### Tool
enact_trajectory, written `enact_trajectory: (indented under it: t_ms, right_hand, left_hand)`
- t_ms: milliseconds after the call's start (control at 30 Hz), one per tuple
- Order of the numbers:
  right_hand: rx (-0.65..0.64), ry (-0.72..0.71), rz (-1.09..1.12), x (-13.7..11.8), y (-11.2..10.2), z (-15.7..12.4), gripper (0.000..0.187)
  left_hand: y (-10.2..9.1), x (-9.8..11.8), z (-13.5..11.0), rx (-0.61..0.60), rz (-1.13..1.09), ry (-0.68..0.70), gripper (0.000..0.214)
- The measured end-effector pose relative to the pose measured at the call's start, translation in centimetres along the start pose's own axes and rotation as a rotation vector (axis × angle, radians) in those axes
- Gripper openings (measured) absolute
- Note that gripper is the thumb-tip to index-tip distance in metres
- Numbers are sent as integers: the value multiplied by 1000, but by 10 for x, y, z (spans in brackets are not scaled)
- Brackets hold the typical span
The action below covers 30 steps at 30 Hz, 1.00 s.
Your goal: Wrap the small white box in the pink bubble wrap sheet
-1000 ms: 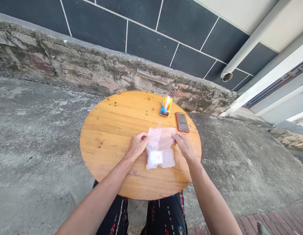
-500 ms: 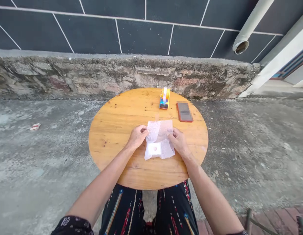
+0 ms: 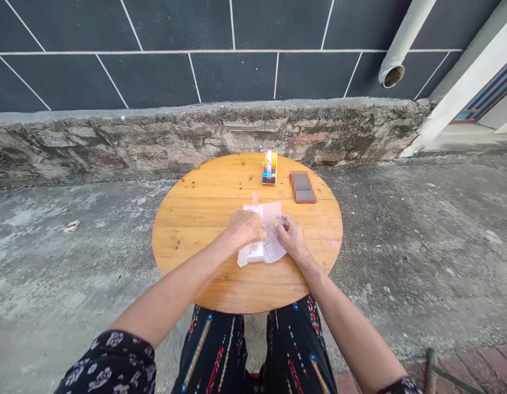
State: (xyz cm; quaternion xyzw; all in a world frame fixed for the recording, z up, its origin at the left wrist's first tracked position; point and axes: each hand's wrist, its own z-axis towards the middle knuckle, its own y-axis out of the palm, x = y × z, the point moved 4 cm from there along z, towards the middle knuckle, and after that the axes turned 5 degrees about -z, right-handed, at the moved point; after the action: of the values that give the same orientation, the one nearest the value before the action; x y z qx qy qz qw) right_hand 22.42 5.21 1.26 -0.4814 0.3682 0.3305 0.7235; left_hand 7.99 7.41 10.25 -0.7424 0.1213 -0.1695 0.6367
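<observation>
A sheet of bubble wrap (image 3: 273,249) lies on the round wooden table (image 3: 187,230), partly folded over a small white box (image 3: 256,250) with a reddish mark on its top. My left hand (image 3: 247,225) is over the left side of the wrap, its back turned up and its fingers curled down; what they grip is hidden. Pinched between the thumb and fingers of my right hand (image 3: 291,234) is the wrap's right edge. Just beyond the wrap, a short strip of clear tape (image 3: 255,197) sticks to the tabletop.
Toward the table's far edge stands a yellow and blue tape dispenser (image 3: 269,168). Right of it lies a dark, pixelated flat object (image 3: 303,187) with a reddish-brown edge. A low stone ledge (image 3: 175,137) runs behind the table, and a drainpipe (image 3: 395,71) hangs at upper right.
My left hand has moved right and turned over, from the wrap's left edge to across it. The right side of the wrap has come inward. The camera view has shifted slightly.
</observation>
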Motion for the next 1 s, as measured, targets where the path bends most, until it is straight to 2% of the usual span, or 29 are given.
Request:
enact_trajectory:
  t_ms: [100,200,267,400,533,733,900,1000]
  right_hand:
    - [7,-26,0,2,1,0,34]
    - [10,-25,2,2,0,0,35]
    - [22,-16,-9,1,-2,0,34]
    - [52,-5,-71,-1,-7,-2,29]
    - [69,-4,-155,-3,-10,-3,26]
    - [80,-1,-178,-4,-11,1,28]
    - [128,25,-171,-2,-11,16,31]
    - [172,45,-90,-4,-19,15,37]
  left_hand:
    - [-4,-10,1,-22,-3,16,26]
    - [-6,-32,-9,10,-55,21,16]
    - [-7,-49,-18,93,-142,42,19]
    - [1,-88,-30,298,-473,-19,20]
    - [18,-113,-38,385,-654,-74,21]
    - [34,-120,-38,384,-784,-129,21]
    - [43,-121,-20,443,-862,-182,22]
    - [53,-123,-11,497,-890,-219,26]
